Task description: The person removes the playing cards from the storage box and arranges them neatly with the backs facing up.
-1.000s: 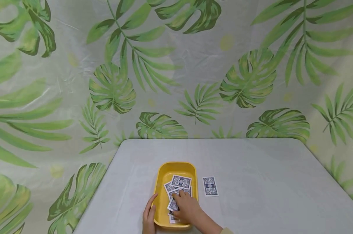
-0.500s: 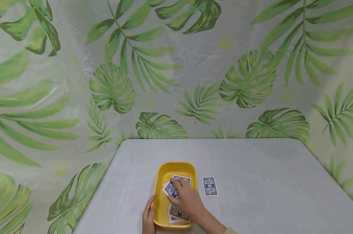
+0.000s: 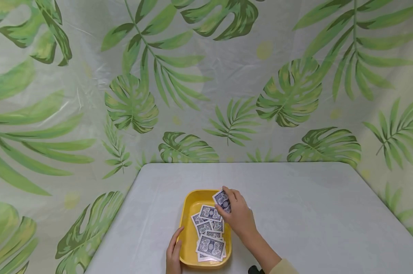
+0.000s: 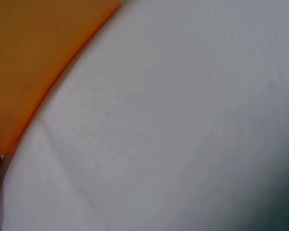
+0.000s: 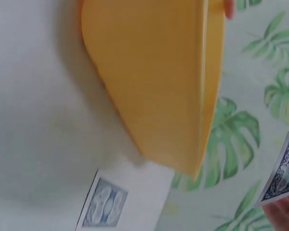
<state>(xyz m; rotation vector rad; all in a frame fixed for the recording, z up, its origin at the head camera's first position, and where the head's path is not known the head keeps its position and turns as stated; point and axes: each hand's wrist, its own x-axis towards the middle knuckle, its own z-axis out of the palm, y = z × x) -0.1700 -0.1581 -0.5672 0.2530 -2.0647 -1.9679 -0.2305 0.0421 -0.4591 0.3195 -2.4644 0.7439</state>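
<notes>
In the head view, my right hand [image 3: 239,215] pinches a blue-backed playing card [image 3: 222,200] between thumb and fingers, over the far right rim of a yellow tray [image 3: 187,213]. The right wrist view catches that card's white border at its right edge, above my fingertips [image 5: 282,211]. Several playing cards [image 3: 210,247] lie back up and overlapping inside the tray. My left hand [image 3: 174,253] holds the tray's left side near its front, fingers along the wall and thumb at the rim. Only the tray's orange-looking outer wall [image 4: 43,62] and the cloth show in the left wrist view.
Another playing card [image 5: 105,202] lies on the table beside the tray; my right hand mostly hides it in the head view. A pale cloth covers the table [image 3: 312,213]. Behind it hangs a leaf-printed backdrop [image 3: 227,76]. A small black object [image 3: 255,270] shows by my right forearm.
My right hand has picked a card from the tray's pile and carried it up and right to the far right rim. My left hand has stayed on the tray.
</notes>
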